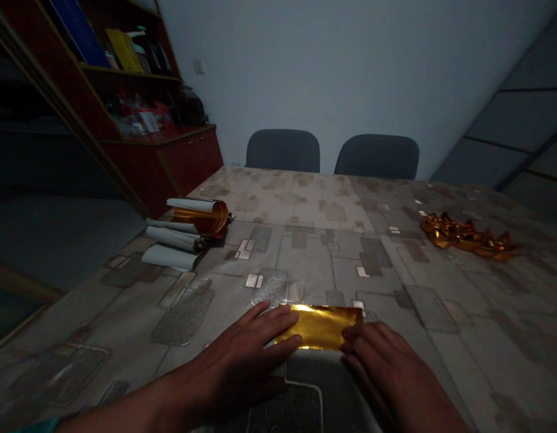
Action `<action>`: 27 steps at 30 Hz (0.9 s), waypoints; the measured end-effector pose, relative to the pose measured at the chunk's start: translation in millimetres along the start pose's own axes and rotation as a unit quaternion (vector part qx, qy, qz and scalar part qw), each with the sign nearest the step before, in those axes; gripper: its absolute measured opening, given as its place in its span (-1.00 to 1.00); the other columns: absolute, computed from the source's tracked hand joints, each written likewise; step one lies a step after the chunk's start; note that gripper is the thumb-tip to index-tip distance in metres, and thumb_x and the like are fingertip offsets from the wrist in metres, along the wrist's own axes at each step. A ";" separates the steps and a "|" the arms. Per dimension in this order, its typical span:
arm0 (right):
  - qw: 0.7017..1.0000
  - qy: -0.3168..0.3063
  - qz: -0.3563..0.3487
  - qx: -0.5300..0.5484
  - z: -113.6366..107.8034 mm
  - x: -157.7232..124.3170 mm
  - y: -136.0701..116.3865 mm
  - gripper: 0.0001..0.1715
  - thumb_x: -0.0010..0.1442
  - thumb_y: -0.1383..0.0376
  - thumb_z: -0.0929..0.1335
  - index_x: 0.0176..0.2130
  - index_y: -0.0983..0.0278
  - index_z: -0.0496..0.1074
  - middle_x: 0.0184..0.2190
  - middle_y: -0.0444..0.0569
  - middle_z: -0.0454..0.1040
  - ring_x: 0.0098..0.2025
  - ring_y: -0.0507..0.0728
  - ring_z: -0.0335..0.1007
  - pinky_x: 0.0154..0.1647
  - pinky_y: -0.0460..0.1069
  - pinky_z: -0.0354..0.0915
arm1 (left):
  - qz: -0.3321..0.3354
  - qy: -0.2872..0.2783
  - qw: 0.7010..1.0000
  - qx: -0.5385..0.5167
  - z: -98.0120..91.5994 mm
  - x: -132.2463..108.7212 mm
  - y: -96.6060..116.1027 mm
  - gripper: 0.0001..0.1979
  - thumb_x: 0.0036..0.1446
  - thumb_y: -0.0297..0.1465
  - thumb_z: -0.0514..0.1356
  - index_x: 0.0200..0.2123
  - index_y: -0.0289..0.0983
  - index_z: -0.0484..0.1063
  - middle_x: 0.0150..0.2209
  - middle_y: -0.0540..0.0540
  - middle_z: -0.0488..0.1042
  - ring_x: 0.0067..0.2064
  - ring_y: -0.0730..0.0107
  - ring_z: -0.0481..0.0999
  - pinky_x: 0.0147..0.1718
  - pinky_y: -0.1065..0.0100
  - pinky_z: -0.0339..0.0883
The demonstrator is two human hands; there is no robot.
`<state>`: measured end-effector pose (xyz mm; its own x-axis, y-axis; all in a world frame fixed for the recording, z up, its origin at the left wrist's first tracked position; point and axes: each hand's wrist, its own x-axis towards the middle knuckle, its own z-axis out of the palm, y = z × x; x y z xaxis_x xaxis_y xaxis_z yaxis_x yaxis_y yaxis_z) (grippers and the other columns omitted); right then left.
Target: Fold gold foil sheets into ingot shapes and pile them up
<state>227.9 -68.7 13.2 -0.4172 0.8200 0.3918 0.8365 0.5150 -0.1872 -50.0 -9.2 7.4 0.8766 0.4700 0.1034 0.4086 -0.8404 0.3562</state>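
A folded sheet of gold foil paper (322, 325) lies flat on the patterned table (305, 252) close to the near edge. My left hand (251, 355) lies flat with its fingers stretched out, the fingertips pressing on the sheet's left end. My right hand (386, 361) rests at the sheet's right end, fingers extended and pressing on its lower right corner. Neither hand grips anything.
Several rolls of white-backed gold paper (188, 231) lie at the table's left edge. A heap of crumpled or folded gold pieces (467, 236) sits at the right. Two grey chairs (332, 153) stand at the far side. A red-brown shelf unit (138, 102) stands at left.
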 end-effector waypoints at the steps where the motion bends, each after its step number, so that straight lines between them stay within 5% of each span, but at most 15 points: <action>1: 1.000 0.013 0.008 0.005 1.8 1.5 3.5 -0.58 0.43 0.34 0.11 -0.24 0.21 0.49 -0.31 -0.01 0.58 -0.31 0.17 0.51 -0.34 0.04 0.46 | -0.001 0.004 1.000 0.002 1.1 -1.0 -1.1 -0.37 0.14 -0.41 0.26 0.25 -0.10 0.15 0.31 -0.25 0.24 0.33 -0.06 0.21 0.25 -0.20 0.10; 9: 0.996 0.010 0.037 -0.076 4.0 -16.7 29.5 -0.66 0.43 0.30 0.13 -0.21 0.25 0.43 -0.29 0.04 0.49 -0.25 0.23 0.43 -0.23 0.14 0.34 | 0.009 0.017 1.000 0.003 0.9 -4.9 -3.9 -0.40 0.20 -0.40 0.24 0.27 -0.10 0.15 0.31 -0.23 0.26 0.32 0.01 0.24 0.30 -0.19 -0.05; 14: 0.999 0.038 0.007 -0.032 -9.8 -10.1 22.0 -0.74 0.40 0.36 0.18 -0.19 0.23 0.43 -0.27 0.01 0.51 -0.25 0.20 0.41 -0.23 0.10 0.30 | 0.009 0.023 1.000 0.018 -4.9 5.3 1.0 -0.49 0.18 -0.46 0.23 0.19 -0.14 0.26 0.26 -0.25 0.31 0.28 0.00 0.29 0.28 -0.21 -0.03; 18: 0.999 0.004 -0.001 0.050 -7.5 8.6 -3.8 -0.80 0.27 0.45 0.30 -0.13 0.23 0.44 -0.26 -0.02 0.53 -0.26 0.17 0.42 -0.26 0.05 0.32 | 0.024 0.055 0.996 0.058 0.9 14.9 9.0 -0.57 0.17 -0.45 0.21 0.12 -0.15 0.31 0.10 -0.23 0.43 0.10 0.05 0.43 0.21 -0.24 0.08; 21: 0.994 -0.087 0.005 0.071 3.4 18.2 -12.9 -0.67 0.13 0.45 0.40 -0.08 0.24 0.45 -0.13 0.03 0.52 -0.13 0.24 0.42 -0.18 0.08 0.36 | 0.020 0.033 0.998 0.059 6.2 15.7 14.7 -0.55 0.16 -0.42 0.24 0.12 -0.17 0.29 0.06 -0.21 0.43 0.06 0.08 0.43 0.20 -0.20 0.12; 27: 0.989 -0.088 0.089 0.077 9.3 22.3 11.7 -0.79 0.25 0.45 0.34 -0.11 0.24 0.46 -0.22 0.04 0.44 -0.24 0.21 0.43 -0.26 0.08 0.38 | 0.029 0.063 0.996 0.051 11.0 11.9 15.1 -0.52 0.14 -0.34 0.30 0.12 -0.16 0.29 0.04 -0.19 0.41 -0.02 0.10 0.42 0.09 -0.10 0.27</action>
<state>225.0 -42.0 11.3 -0.3344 0.9251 0.1800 0.8437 0.3790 -0.3802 -30.6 -19.2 3.8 0.8633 0.4445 0.2391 0.3874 -0.8872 0.2508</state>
